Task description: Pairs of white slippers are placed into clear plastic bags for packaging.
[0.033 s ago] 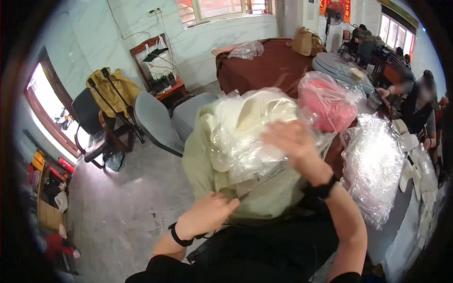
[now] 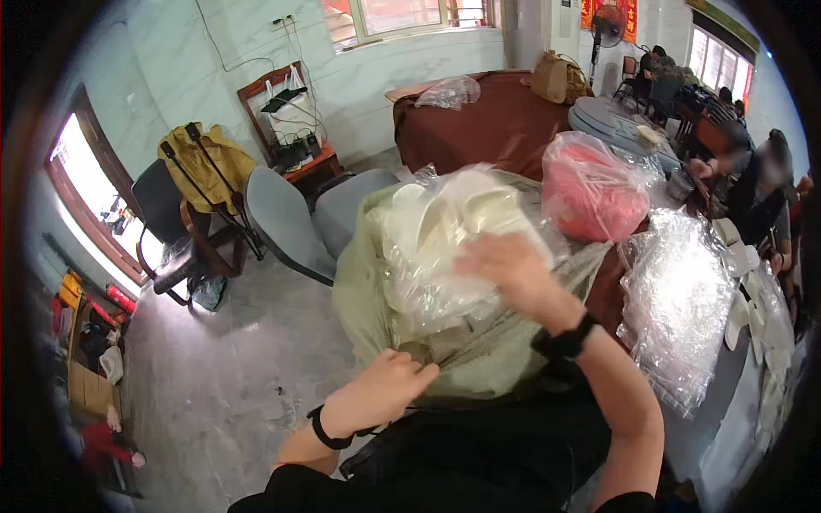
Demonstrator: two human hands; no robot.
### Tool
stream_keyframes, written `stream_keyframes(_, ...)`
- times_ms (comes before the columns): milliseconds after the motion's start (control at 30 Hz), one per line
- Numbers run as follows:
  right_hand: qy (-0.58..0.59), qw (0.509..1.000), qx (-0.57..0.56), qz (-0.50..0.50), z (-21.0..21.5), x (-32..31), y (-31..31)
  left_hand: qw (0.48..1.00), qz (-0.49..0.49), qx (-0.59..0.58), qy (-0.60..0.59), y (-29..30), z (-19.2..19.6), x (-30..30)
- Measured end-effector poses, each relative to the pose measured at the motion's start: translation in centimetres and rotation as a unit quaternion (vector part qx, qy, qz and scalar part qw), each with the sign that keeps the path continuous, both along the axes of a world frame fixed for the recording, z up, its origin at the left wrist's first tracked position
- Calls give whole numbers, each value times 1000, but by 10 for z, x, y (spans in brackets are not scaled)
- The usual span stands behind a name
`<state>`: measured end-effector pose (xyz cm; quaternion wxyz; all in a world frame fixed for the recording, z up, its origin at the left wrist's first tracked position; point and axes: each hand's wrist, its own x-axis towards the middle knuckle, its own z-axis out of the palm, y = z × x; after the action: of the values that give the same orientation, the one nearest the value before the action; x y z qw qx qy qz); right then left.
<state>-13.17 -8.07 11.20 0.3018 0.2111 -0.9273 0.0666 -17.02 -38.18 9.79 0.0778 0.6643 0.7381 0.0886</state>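
Observation:
A large pale green sack [image 2: 359, 299] stands open in front of me. My left hand [image 2: 385, 389] is closed on its near rim, at the left. In the sack's mouth lies a clear plastic bag [image 2: 436, 312] with curved white pieces [image 2: 470, 201] in it; their exact kind is hard to make out. Over the right side of this bag is my right hand [image 2: 513, 274], slightly blurred, palm down with the fingers stretched out against the plastic. The contents lower in the sack are hidden.
To the right are a clear bag of pink-red items [image 2: 594, 192] and a flat stack of clear plastic bags [image 2: 676, 308] on a table. White pieces [image 2: 740, 316] lie beyond. Grey chairs [image 2: 286, 222] stand left. Another person [image 2: 761, 192] sits at the far right.
My right hand has shifted a little left. The bag of white pieces has moved left with it, baring more of the sack's rim at the right. My left hand stays at the rim.

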Motion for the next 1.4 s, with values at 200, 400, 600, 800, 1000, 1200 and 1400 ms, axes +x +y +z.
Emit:
stream_keyframes(200,-554,818,-70,139,-75,-28,-42,999,-9,45,-2,0,20,2)
stream_keyframes(400,-245,936,-246,54,-104,-17,10,998,-15,57,4,10,5,-9)
stream_keyframes(600,-460,861,87,-200,-89,68,25,996,11,85,-25,36,-24,-21)
stream_keyframes(800,-417,868,59,-263,-131,132,47,995,-21,-91,-16,79,-110,-55)
stream_keyframes(1000,-142,916,-83,-365,-96,203,84,997,7,-74,37,136,-35,0)
stream_keyframes(1200,-107,717,-106,-681,-112,323,158,956,-272,83,-67,218,-2,75)
stream_keyframes(1400,-94,729,-109,-669,-141,380,149,922,-368,99,-62,287,-30,129)
